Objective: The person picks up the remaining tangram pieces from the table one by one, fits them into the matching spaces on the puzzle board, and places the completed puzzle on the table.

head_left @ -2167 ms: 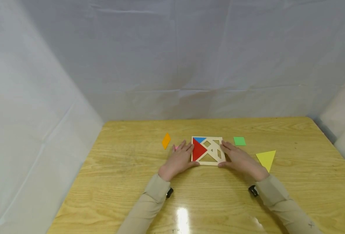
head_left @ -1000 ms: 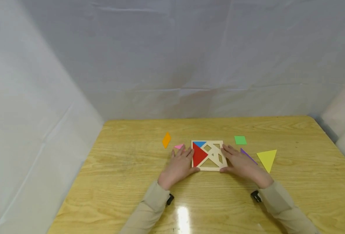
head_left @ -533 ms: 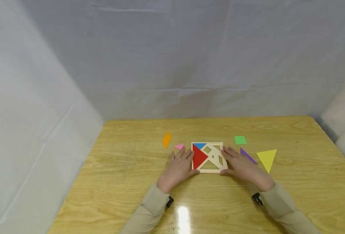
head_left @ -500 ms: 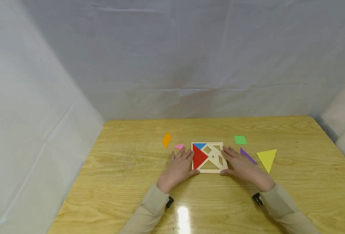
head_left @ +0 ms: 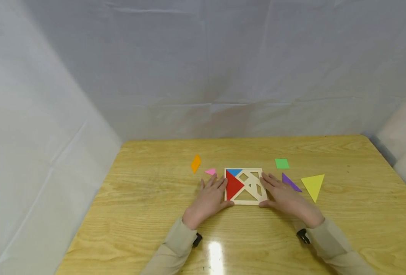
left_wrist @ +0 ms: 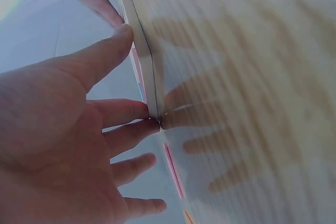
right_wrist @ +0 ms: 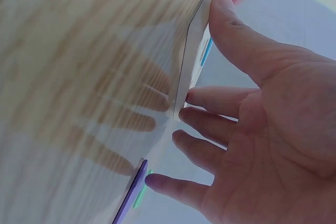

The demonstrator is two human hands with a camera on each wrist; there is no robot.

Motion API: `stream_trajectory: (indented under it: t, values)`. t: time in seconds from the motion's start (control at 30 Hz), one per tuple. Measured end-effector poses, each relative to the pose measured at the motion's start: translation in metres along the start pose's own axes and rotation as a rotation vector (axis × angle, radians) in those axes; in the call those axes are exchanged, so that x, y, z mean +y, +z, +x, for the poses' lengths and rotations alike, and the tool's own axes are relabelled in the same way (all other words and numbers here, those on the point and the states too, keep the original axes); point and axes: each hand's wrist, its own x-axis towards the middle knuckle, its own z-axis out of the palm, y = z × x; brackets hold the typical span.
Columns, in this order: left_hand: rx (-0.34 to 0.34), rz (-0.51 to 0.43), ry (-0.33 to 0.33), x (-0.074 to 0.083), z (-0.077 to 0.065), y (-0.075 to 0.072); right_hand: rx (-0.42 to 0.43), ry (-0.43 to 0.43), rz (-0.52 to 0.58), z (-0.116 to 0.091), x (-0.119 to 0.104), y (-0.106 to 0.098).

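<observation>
A wooden tangram board (head_left: 245, 202) lies flat on the table, with a red triangle (head_left: 233, 185) and a blue triangle (head_left: 235, 172) set in its left side. Its other cutouts show the wood below. My left hand (head_left: 206, 198) touches the board's left edge with fairly straight fingers, its thumb at the near left corner. On the opposite edge, my right hand (head_left: 285, 196) rests likewise, thumb at the near right corner. In the left wrist view, the left thumb and two fingertips meet the board's edge (left_wrist: 142, 45); the right wrist view shows similar contact.
Left of the board lie an orange parallelogram (head_left: 195, 164) and a pink triangle (head_left: 211, 172), partly behind left fingers. To the right are a green square (head_left: 282, 163), a purple triangle (head_left: 290, 182) and a yellow triangle (head_left: 313, 186). White sheeting (head_left: 209, 76) stands behind the table.
Both hands and the board have slid toward the person, mostly in the earlier frames and only slightly lately. The purple triangle and more of the pink one have come into sight.
</observation>
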Motion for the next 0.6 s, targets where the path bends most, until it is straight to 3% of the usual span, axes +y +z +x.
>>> stream_trajectory:
  t: [0.6]
  values:
    - [0.016,0.008,0.003,0.0034,-0.0073,0.0024,-0.019,-0.001,-0.015,-0.0038,-0.0009,0.0027]
